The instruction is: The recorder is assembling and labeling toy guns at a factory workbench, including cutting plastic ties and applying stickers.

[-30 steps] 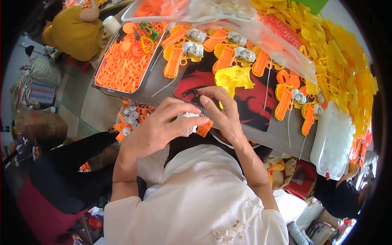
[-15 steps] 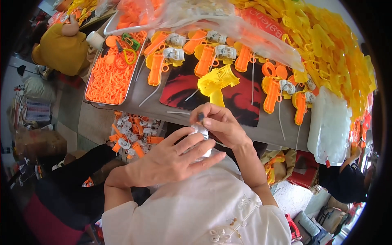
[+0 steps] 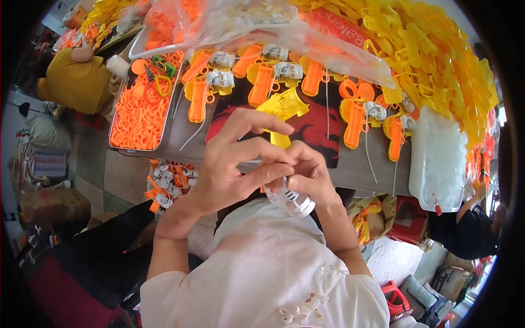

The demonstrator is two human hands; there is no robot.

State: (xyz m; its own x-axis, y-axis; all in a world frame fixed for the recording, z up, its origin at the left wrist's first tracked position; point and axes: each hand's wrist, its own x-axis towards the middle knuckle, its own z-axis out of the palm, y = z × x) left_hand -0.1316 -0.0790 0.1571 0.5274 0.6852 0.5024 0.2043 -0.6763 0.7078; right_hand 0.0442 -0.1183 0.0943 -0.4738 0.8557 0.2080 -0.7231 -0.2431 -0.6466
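A clear plastic cylinder-like part [image 3: 292, 201] with dark marks on its side hangs below my fingers, just in front of my shirt. My right hand [image 3: 313, 170] is closed and grips the upper end of this part. Above it, my left hand [image 3: 232, 158] pinches with thumb and forefinger beside the right fingertips; whatever sits in that pinch is hidden. Behind my hands a yellow toy gun shell half [image 3: 287, 103] lies on the black and red mat [image 3: 318, 130], partly covered by my left fingers.
Several orange and yellow toy gun assemblies [image 3: 262, 85] with trailing tubes line the table. A tray of small orange parts [image 3: 139, 117] stands left, a white tub of translucent pieces [image 3: 437, 164] right. Yellow shells [image 3: 426, 60] are heaped behind. A person in mustard clothing [image 3: 76, 76] is far left.
My left hand has risen from around the clear part to a pinch at its top. The part has tilted, its lower end swinging right and coming into view. The whole view has shifted slightly.
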